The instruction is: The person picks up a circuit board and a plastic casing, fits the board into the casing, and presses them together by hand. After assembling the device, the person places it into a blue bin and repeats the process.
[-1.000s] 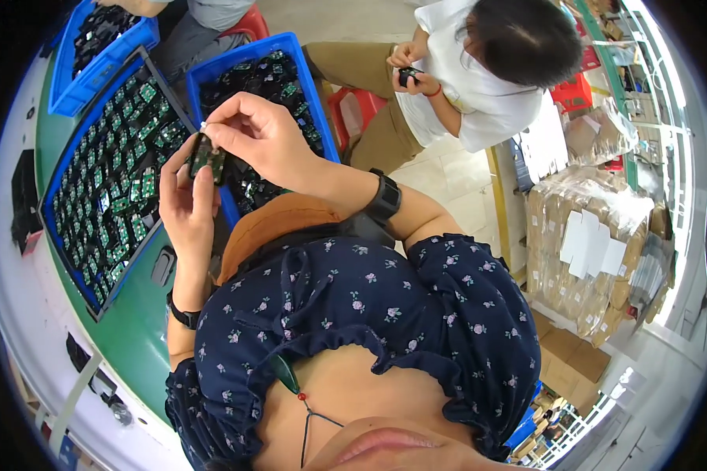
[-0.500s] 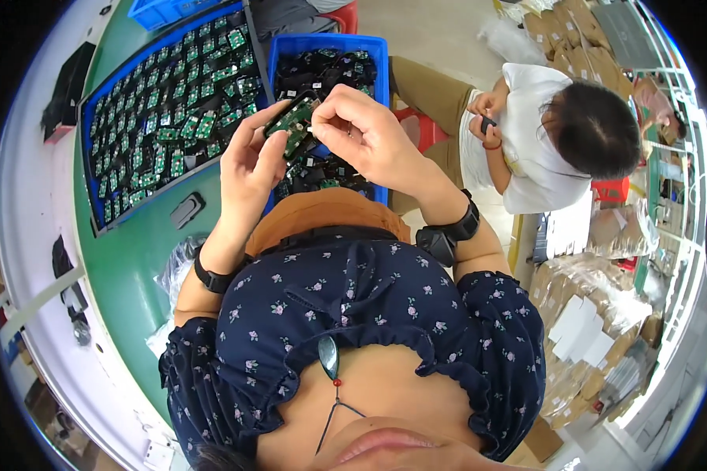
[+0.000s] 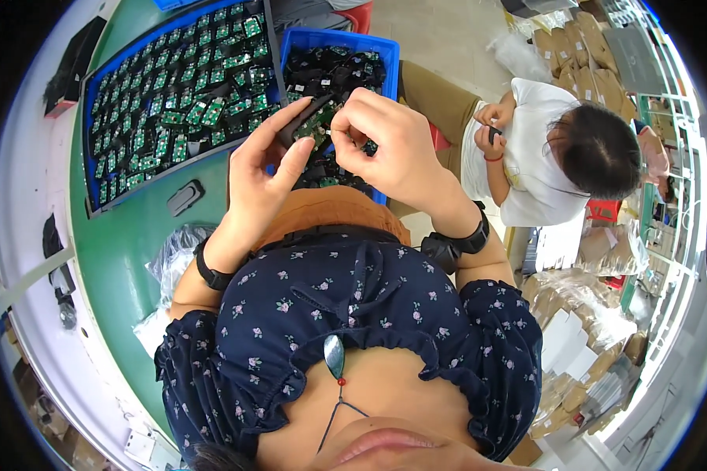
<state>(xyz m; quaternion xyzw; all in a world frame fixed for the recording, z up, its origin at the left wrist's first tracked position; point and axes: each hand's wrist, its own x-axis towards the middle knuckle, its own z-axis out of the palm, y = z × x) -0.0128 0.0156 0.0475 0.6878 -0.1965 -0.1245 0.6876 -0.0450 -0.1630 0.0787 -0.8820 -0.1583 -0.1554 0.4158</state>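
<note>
The left hand (image 3: 261, 171) holds a black-cased circuit board (image 3: 317, 124) over a blue bin (image 3: 390, 63); the right hand (image 3: 397, 145) pinches at the board's edge, contents unclear. Green table (image 3: 122, 259) left, wrapped cartons (image 3: 562, 294) right.

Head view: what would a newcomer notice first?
Probably the tray packed with green circuit boards, upper left. Beside it, the left hand holds a dark-cased board, the right hand at its edge, over a blue bin. A co-worker in white sits at right.
</note>
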